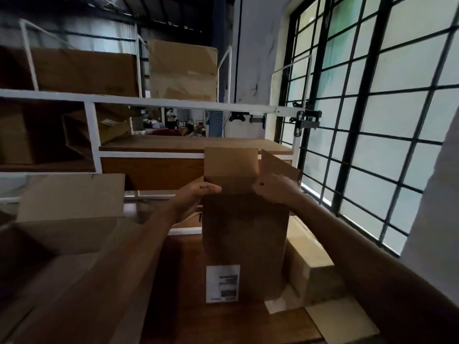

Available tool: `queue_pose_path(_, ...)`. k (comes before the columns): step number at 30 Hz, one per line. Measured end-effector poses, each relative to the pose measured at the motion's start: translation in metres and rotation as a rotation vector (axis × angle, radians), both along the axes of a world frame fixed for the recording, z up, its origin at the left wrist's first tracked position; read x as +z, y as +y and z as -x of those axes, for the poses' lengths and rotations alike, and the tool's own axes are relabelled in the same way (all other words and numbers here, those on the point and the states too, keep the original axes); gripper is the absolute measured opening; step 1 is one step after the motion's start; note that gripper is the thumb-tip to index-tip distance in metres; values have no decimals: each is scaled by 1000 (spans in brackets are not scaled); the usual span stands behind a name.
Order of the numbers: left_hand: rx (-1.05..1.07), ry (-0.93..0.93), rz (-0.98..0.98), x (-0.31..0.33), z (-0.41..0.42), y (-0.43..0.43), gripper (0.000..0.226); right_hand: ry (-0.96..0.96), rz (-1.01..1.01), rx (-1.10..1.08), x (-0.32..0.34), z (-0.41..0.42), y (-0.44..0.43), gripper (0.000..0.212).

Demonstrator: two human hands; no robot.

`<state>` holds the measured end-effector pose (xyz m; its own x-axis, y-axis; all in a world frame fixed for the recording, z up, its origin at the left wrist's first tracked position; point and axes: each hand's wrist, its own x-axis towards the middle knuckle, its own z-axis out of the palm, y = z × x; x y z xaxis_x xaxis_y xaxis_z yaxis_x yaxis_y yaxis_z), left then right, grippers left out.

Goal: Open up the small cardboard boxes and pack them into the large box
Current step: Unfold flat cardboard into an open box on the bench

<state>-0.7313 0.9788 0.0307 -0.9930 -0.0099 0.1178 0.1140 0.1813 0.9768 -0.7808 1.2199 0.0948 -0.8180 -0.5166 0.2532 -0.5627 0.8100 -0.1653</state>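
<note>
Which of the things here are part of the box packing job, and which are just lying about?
Part of the job:
- small cardboard box, upright, top flaps open
- left hand and right hand, gripping its top edges
- large box, open, at left

Just lying about:
- white shelf frame
- cardboard sheets stored on it
- barred window
- lighter box beside the small one; role unclear

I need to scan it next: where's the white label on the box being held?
In the head view, the white label sits low on the near face of the small box, bottom centre, below both hands and left of the closed box.
</note>
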Motion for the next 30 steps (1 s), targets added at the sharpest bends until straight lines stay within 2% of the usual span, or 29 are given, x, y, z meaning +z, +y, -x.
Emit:
queue_pose_path(2, 73, -10, 297, -2, -10, 9, 50, -344, -143, 104, -11, -11, 12, 35)
queue_pose_path(3, 90, -12, 460, -6, -14, 15, 47, -397, -214, 128, -24, -17, 19, 38)
queue_pose_path(5, 133, 35, 806, -17, -21, 32, 48, -336, -309, 141, -55, -25, 29, 45)
queue_pose_path(6, 153, 77, 944, -21, -23, 42, 49, -314, -281, 147, -70, -26, 32, 46)
queue_pose_path(8, 196, 89, 1075, -30, -23, 55, 53, -382, -127, 112, -89, -22, 39, 46)
queue_pose_path(10, 214, 70, 1139, -34, -16, 59, 57, -413, 12, 44, -96, -16, 45, 52)
queue_pose_path(13, 230, -22, 1134, -38, -1, 61, 61, -190, 60, -73, -97, -6, 48, 60)
queue_pose_path(15, 256, -28, 1174, -43, 7, 59, 58, -237, 86, -141, -102, 3, 49, 68)
queue_pose_path(17, 282, 3, 1193, -48, 10, 54, 48, -333, -4, -102, -109, 12, 47, 79)
queue_pose_path(20, 287, 33, 1208, -48, 2, 47, 45, -325, -85, 3, -111, 8, 37, 87)
queue_pose_path(23, 323, -21, 1145, -44, -13, 29, 51, -233, -102, 99, -97, -3, 23, 68)
queue_pose_path(26, 439, -37, 1224, -35, -26, 5, 43, -132, -150, 141, -84, -11, 5, 48)
queue_pose_path(29, 598, 80, 1345, -24, -31, -20, 33, 261, -347, 161, -69, -21, -20, 33)
queue_pose_path(30, 610, 113, 1355, -20, -30, -27, 33, 353, -356, 185, -63, -23, -30, 28)
